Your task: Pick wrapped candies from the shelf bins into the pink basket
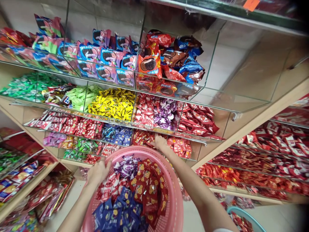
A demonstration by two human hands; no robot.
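A pink plastic basket (177,203) stands before me, filled with wrapped candies. In it lie purple-and-white twist-wrapped candies (127,167), red-and-white ones (112,186), dark-blue packets (118,209) and brownish-red packets with orange prints (151,187). My left hand (98,170) is closed on the basket's left rim. Beyond the far rim, my right hand (161,142) reaches to a lower shelf bin of brownish-red packets (143,138). Its fingers look curled, but what they hold, if anything, is hidden.
Glass-fronted shelves hold yellow candies (113,104), green candies (24,87), dark-blue packets (117,133) and wrapped cookies (149,64). More racks of red packets (253,161) line the right side. A teal basket (251,219) sits on the floor at lower right.
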